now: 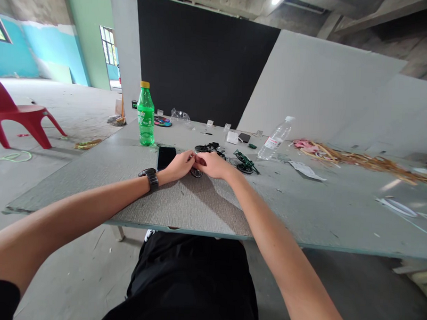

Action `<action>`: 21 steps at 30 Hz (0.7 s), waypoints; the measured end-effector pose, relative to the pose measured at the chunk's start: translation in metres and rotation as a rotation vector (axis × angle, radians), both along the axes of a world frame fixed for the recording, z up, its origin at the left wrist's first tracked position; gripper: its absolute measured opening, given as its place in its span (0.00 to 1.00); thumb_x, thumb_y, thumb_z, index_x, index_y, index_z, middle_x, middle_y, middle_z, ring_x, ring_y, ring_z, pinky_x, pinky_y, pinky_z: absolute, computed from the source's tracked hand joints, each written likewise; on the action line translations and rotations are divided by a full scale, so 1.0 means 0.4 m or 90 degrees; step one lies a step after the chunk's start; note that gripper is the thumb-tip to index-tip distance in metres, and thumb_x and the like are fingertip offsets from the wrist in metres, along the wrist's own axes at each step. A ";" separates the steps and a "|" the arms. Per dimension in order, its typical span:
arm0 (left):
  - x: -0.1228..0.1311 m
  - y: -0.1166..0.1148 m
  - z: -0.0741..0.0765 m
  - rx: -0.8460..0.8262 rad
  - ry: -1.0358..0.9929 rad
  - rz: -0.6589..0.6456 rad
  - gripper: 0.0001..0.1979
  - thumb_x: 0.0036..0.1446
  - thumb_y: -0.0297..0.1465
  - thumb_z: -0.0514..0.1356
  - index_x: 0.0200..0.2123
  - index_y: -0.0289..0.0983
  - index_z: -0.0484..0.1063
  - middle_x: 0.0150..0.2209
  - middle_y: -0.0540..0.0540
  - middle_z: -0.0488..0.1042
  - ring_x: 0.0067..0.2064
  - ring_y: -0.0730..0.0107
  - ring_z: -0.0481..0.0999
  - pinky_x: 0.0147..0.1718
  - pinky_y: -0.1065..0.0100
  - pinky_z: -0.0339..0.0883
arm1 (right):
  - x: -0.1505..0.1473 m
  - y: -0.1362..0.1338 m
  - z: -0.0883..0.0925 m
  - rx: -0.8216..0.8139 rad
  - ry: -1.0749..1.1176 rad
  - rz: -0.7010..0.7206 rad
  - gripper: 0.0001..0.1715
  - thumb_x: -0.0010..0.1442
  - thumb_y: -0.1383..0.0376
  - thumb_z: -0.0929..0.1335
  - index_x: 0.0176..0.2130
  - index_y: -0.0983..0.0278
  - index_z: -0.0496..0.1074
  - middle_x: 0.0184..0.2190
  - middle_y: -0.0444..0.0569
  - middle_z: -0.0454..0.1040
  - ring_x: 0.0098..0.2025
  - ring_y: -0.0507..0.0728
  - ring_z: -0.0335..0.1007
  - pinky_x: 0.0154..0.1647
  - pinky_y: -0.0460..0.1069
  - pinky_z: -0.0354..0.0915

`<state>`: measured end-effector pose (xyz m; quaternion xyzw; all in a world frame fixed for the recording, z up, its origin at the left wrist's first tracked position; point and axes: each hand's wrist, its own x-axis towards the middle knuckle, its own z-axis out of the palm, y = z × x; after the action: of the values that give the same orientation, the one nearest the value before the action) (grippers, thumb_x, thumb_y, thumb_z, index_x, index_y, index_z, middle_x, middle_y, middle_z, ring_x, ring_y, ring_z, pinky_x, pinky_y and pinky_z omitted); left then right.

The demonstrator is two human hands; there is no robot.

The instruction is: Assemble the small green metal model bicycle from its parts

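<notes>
My left hand (181, 164) and my right hand (213, 164) meet over the table, fingers closed together on a small part with a spoked toy wheel (196, 173) showing beneath them. The wheel seems to belong to a miniature bicycle, mostly hidden by my fingers. Just beyond my hands lies a black miniature bicycle (212, 146). To the right of my right hand rests a green miniature bicycle (247, 162), lying on its side. A dark phone (166, 157) lies beside my left hand, partly covered by it.
A green soda bottle (146, 114) stands at the left, and a tilted-looking clear water bottle (276, 138) at the right. Behind are a white case (232, 137) and a black box (244, 137). Crumpled paper (307, 170) and wood strips (362, 160) lie right. A red chair (21, 111) stands on the floor.
</notes>
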<state>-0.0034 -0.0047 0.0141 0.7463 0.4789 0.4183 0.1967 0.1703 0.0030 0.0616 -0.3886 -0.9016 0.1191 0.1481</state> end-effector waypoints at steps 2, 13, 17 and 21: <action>-0.001 0.003 -0.003 0.007 0.021 0.000 0.10 0.65 0.26 0.51 0.33 0.36 0.70 0.31 0.47 0.75 0.31 0.71 0.71 0.31 0.71 0.61 | -0.001 -0.002 0.002 0.001 -0.003 0.001 0.14 0.66 0.58 0.66 0.31 0.62 0.67 0.29 0.48 0.74 0.30 0.53 0.65 0.33 0.49 0.56; -0.004 0.001 -0.005 0.021 0.053 -0.010 0.10 0.64 0.26 0.51 0.33 0.36 0.70 0.32 0.46 0.75 0.32 0.70 0.71 0.33 0.70 0.60 | -0.004 -0.004 0.001 0.007 -0.019 0.007 0.13 0.65 0.59 0.66 0.30 0.62 0.65 0.29 0.49 0.75 0.30 0.54 0.67 0.32 0.50 0.57; -0.004 0.000 -0.005 0.018 0.050 -0.014 0.10 0.64 0.26 0.50 0.33 0.37 0.70 0.31 0.47 0.74 0.32 0.70 0.70 0.32 0.70 0.59 | -0.006 -0.010 0.007 -0.004 -0.031 -0.011 0.14 0.65 0.59 0.66 0.29 0.61 0.63 0.29 0.48 0.74 0.29 0.54 0.66 0.31 0.50 0.56; -0.004 -0.005 -0.002 0.014 0.052 -0.018 0.10 0.63 0.25 0.50 0.32 0.36 0.70 0.31 0.47 0.75 0.31 0.70 0.70 0.32 0.70 0.60 | -0.009 -0.013 0.010 -0.008 -0.036 -0.021 0.14 0.64 0.60 0.67 0.28 0.61 0.63 0.28 0.49 0.74 0.28 0.53 0.65 0.30 0.50 0.56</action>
<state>-0.0049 -0.0067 0.0133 0.7716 0.4716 0.3896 0.1747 0.1667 -0.0023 0.0658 -0.4077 -0.8981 0.1112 0.1218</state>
